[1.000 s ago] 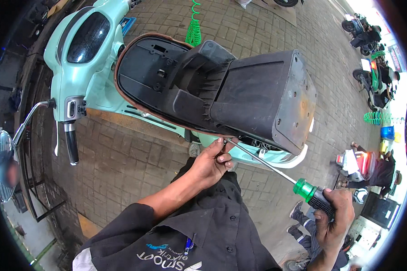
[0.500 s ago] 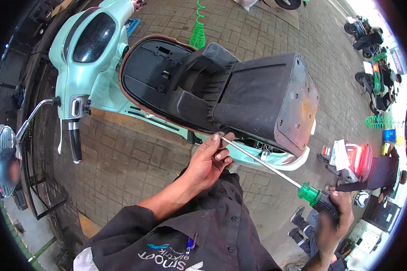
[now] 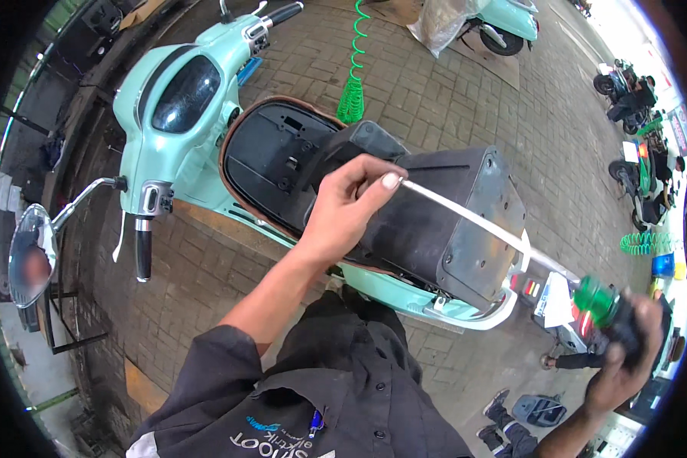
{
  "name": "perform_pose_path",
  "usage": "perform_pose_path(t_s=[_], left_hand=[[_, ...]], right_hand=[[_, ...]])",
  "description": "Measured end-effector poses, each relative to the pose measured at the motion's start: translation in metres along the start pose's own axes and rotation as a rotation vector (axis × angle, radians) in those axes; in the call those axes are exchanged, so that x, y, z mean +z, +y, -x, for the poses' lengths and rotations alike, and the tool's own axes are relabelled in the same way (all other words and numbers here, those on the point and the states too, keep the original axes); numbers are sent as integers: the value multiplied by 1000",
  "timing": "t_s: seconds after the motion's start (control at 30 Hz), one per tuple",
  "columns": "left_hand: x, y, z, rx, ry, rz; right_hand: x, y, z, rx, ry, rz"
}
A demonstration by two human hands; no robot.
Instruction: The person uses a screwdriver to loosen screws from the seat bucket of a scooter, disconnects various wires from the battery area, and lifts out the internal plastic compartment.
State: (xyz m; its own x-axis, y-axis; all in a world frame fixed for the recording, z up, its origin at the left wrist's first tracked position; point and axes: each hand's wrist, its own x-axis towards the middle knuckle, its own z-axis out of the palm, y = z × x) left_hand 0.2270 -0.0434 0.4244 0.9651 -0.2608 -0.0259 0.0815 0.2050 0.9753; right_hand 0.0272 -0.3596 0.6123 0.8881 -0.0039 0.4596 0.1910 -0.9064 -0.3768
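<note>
My right hand [image 3: 626,355], at the right, is wrapped round the green and black handle of a long screwdriver [image 3: 473,217]. Its metal shaft slants up to the left, where my left hand [image 3: 343,206] pinches around the tip; whether a screw sits there is too small to tell. My left hand is over a black plastic storage bucket [image 3: 427,206] on a mint-green scooter [image 3: 389,294]. In front of the bucket stands the raised seat [image 3: 263,160], its black underside showing and its rim brown.
A mirror [image 3: 32,256] and a handlebar grip [image 3: 143,256] stick out at the left. A green coiled hose [image 3: 351,99] hangs behind the seat. Another mint scooter [image 3: 504,30] stands at the back. At the right are a co-worker's dark sleeve [image 3: 580,361] and, lower, someone's shoes [image 3: 496,404].
My left hand has risen from the scooter's near side to above the bucket, still pinching at the screwdriver's tip. My right hand and the handle have moved right. The view has shifted too.
</note>
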Motion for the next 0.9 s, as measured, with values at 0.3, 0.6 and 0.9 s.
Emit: perform_pose_path(t_s=[0.3, 0.6, 0.9], left_hand=[[-7, -10, -117, 546, -165, -672], [-16, -73, -172, 342, -575, -752], [-17, -69, -208, 283, -974, -758]], right_hand=[[38, 19, -146, 51, -97, 17], [106, 12, -189, 133, -270, 176], [111, 7, -199, 253, -390, 200]])
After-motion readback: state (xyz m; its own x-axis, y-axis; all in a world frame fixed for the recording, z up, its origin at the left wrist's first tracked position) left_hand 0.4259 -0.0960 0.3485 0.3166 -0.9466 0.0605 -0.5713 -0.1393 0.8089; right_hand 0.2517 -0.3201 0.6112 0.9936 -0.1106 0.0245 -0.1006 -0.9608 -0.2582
